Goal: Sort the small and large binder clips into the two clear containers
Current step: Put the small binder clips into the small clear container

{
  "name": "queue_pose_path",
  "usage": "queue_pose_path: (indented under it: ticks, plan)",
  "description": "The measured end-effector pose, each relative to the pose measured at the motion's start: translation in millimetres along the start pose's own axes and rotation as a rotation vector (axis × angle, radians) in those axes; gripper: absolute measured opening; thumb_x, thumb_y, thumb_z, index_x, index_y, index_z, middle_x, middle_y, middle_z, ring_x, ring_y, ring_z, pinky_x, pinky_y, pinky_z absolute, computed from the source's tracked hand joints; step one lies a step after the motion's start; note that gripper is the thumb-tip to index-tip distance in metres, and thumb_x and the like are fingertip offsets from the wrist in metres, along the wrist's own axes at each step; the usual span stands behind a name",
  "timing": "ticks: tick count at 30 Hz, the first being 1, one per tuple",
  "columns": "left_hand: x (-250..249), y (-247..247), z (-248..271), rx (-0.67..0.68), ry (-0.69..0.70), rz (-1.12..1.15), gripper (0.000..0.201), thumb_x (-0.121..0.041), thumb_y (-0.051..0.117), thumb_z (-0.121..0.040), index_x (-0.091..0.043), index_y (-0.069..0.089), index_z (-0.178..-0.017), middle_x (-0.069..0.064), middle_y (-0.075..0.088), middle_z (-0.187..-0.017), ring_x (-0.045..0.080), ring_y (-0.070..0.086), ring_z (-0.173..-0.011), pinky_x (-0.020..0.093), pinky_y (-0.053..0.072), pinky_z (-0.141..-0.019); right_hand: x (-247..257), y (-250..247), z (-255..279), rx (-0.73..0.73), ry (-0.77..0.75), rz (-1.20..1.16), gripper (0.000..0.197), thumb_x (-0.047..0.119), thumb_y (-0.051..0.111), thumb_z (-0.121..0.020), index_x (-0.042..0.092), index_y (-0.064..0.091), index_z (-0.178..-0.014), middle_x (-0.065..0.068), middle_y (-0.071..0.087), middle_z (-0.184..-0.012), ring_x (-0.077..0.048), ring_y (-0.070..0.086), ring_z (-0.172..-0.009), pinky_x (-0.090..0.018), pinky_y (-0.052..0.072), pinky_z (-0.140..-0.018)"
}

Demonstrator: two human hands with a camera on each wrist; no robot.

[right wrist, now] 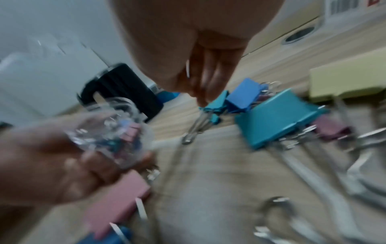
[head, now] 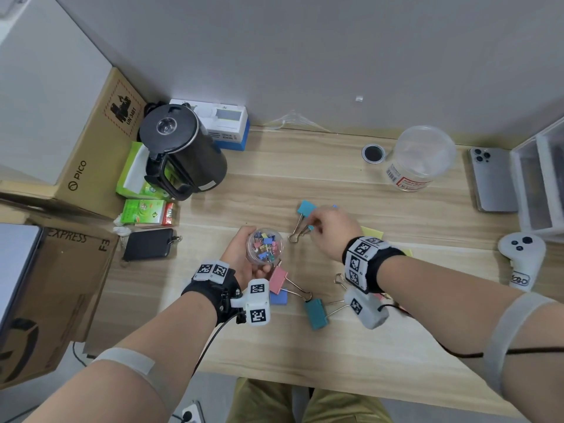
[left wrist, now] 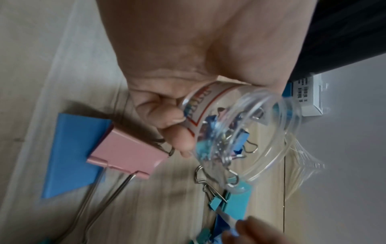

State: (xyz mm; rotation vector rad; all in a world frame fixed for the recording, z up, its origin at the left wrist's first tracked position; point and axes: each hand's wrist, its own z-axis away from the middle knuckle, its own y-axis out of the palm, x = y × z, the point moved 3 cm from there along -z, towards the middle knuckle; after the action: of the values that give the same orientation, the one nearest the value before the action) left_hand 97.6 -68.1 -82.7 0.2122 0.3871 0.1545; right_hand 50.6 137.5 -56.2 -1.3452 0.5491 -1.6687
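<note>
My left hand [head: 241, 257] grips a small clear jar [head: 265, 245] tilted toward the right, with several small coloured binder clips inside [left wrist: 240, 140]. My right hand [head: 319, 227] has its fingers curled down and pinches a small teal clip [right wrist: 212, 107] beside a large teal clip [head: 306, 208] on the table. Other large clips lie near the front: a pink one [head: 278, 280] on a blue one [head: 279, 298], another teal one [head: 316, 312], and a yellow one [head: 373, 232] mostly hidden by my right wrist. A large clear container [head: 422, 157] stands at the back right and looks empty.
A black kettle [head: 180, 148], tea boxes [head: 143, 212] and a black wallet [head: 149, 244] sit on the left beside cardboard boxes [head: 91, 154]. A phone [head: 491, 178], a clear drawer unit [head: 540, 178] and a white controller [head: 522, 254] line the right edge.
</note>
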Motion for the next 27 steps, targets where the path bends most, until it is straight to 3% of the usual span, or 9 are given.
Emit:
queue_pose_path:
  ticks: [3, 7, 11, 16, 21, 24, 27]
  plan:
    - [-1, -2, 0, 0.006, -0.01, 0.018, 0.054, -0.057, 0.038, -0.093, -0.009, 0.063, -0.093, 0.012, 0.067, -0.07, 0.017, 0.046, -0.047, 0.019, 0.03, -0.042, -24, 3, 0, 0.164, 0.038, 0.275, 0.028, 0.011, 0.052, -0.085, 0.021, 0.065, -0.108, -0.001, 0.061, -0.115, -0.027, 0.061, -0.097, -0.034, 0.052, -0.077]
    - [-1, -5, -3, -0.017, -0.01, 0.051, 0.052, -0.056, 0.041, -0.091, -0.01, 0.065, -0.096, 0.014, 0.063, -0.086, 0.017, 0.045, -0.047, 0.018, 0.031, -0.041, -30, 3, 4, 0.163, 0.025, 0.317, 0.031, 0.017, 0.057, -0.088, 0.021, 0.064, -0.118, -0.001, 0.058, -0.121, -0.026, 0.059, -0.102, -0.035, 0.052, -0.08]
    - [-2, -6, -5, -0.032, -0.017, 0.055, 0.053, -0.057, 0.04, -0.093, -0.01, 0.063, -0.102, 0.015, 0.062, -0.09, 0.017, 0.046, -0.045, 0.018, 0.032, -0.04, -28, 7, -2, 0.189, 0.031, 0.3, 0.033, 0.011, 0.059, -0.085, 0.02, 0.064, -0.116, -0.001, 0.059, -0.118, -0.027, 0.059, -0.102, -0.04, 0.053, -0.084]
    - [-5, -5, -6, -0.049, -0.018, 0.042, 0.054, -0.056, 0.039, -0.095, -0.009, 0.063, -0.107, 0.014, 0.069, -0.081, 0.018, 0.046, -0.045, 0.018, 0.033, -0.04, -22, 16, -5, 0.24, 0.026, 0.383, 0.03, 0.008, 0.054, -0.084, 0.022, 0.065, -0.109, 0.0, 0.063, -0.107, -0.027, 0.062, -0.095, -0.039, 0.056, -0.076]
    - [-8, -10, -10, -0.069, -0.013, 0.027, 0.057, -0.058, 0.041, -0.093, -0.01, 0.067, -0.108, 0.013, 0.068, -0.09, 0.018, 0.047, -0.048, 0.018, 0.033, -0.042, -15, 19, -6, 0.156, 0.035, 0.325, 0.023, 0.021, 0.057, -0.082, 0.017, 0.064, -0.103, -0.001, 0.061, -0.105, -0.026, 0.061, -0.092, -0.036, 0.053, -0.074]
    - [-9, -13, -12, -0.073, -0.006, 0.025, 0.057, -0.059, 0.04, -0.093, -0.011, 0.068, -0.107, 0.013, 0.062, -0.1, 0.018, 0.048, -0.047, 0.018, 0.034, -0.042, -13, 19, -10, 0.11, 0.03, 0.241, 0.027, 0.02, 0.06, -0.084, 0.017, 0.063, -0.11, 0.0, 0.057, -0.111, -0.026, 0.059, -0.098, -0.036, 0.051, -0.076]
    - [-9, -15, -11, -0.067, -0.008, 0.027, 0.057, -0.059, 0.04, -0.093, -0.011, 0.069, -0.104, 0.013, 0.062, -0.098, 0.017, 0.048, -0.048, 0.018, 0.034, -0.043, -11, 23, -11, 0.112, -0.02, 0.243, 0.024, 0.018, 0.058, -0.084, 0.017, 0.065, -0.107, 0.0, 0.057, -0.11, -0.026, 0.06, -0.097, -0.037, 0.052, -0.074]
